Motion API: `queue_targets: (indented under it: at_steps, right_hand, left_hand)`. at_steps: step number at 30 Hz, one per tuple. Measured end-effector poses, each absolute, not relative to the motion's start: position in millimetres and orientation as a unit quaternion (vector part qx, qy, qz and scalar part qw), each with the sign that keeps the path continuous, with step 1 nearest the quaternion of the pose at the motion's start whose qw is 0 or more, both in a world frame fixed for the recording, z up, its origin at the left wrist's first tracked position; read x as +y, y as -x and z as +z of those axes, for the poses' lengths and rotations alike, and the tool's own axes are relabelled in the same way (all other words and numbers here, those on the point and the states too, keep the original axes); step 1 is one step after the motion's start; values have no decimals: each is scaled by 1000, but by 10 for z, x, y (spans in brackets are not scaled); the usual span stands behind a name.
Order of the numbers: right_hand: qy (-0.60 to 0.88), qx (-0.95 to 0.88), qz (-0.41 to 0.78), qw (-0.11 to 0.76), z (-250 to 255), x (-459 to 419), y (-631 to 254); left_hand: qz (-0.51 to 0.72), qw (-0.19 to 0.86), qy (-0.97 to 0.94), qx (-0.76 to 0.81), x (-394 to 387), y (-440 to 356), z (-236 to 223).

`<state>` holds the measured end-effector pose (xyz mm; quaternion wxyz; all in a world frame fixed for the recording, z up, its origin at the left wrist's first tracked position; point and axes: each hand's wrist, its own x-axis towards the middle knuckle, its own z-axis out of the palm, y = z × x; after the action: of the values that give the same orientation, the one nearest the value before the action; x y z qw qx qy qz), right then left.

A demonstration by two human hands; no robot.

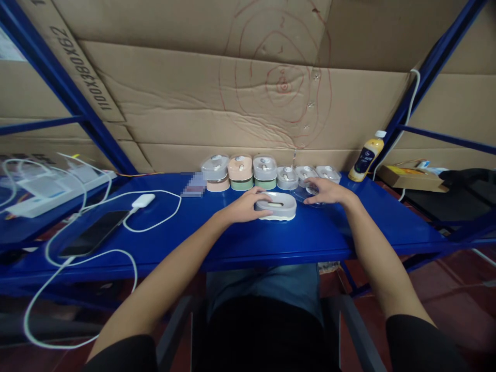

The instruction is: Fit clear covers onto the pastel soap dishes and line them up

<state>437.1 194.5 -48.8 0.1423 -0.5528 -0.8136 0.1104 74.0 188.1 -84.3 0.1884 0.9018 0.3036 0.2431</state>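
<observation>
My left hand [248, 206] grips the left end of a grey oval box [285, 207] with a white base. Its thumb is at the near side and its fingers are at the far side. A slot shows in the middle of the box's top. My right hand [328, 191] is at a clear plastic lid [300, 195] just right of the box, with thumb and fingers spread apart over it. Whether the fingertips press on the lid is hard to see. Behind them stands a row of small lidded boxes, with stacked grey [215, 168], peach [241, 168] and grey-and-green [265, 168] ones.
A yellow drink bottle [366, 157] stands at the right rear of the blue table [240, 240]. On the left lie a phone [96, 235], a white charger [143, 200] and looping white cables. Cardboard [174, 93] forms the back wall. An open carton [413, 178] sits far right.
</observation>
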Motion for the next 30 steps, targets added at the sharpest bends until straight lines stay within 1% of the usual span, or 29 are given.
queue_targets:
  at_steps: [5, 10, 13, 16, 20, 24, 30]
  right_hand:
    - [491, -834, 107, 228, -434, 1832, -4216]
    - [419, -861, 132, 255, -418, 1714, -3991]
    - [392, -871, 150, 255, -423, 1654, -3870]
    - [376, -884, 132, 245, -441, 1628, -3782]
    - [358, -900, 103, 225, -500, 1646, -3704]
    - [344, -906, 121, 214, -581, 1669, -3639]
    - [327, -911, 146, 207, -651, 1677, -3601]
  left_hand:
    - [242, 207, -889, 330, 1852, -835, -883]
    - [236, 186, -897, 325, 1778, -867, -896]
    - [241, 184, -896, 323, 1735, -894, -924]
    - [259, 197, -890, 319, 1752, -924, -994]
    - [289, 243, -872, 312, 1833, -954, -1104]
    - [298, 286, -850, 329, 1881, -961, -1162]
    - [298, 283, -848, 334, 1906, -947, -1187]
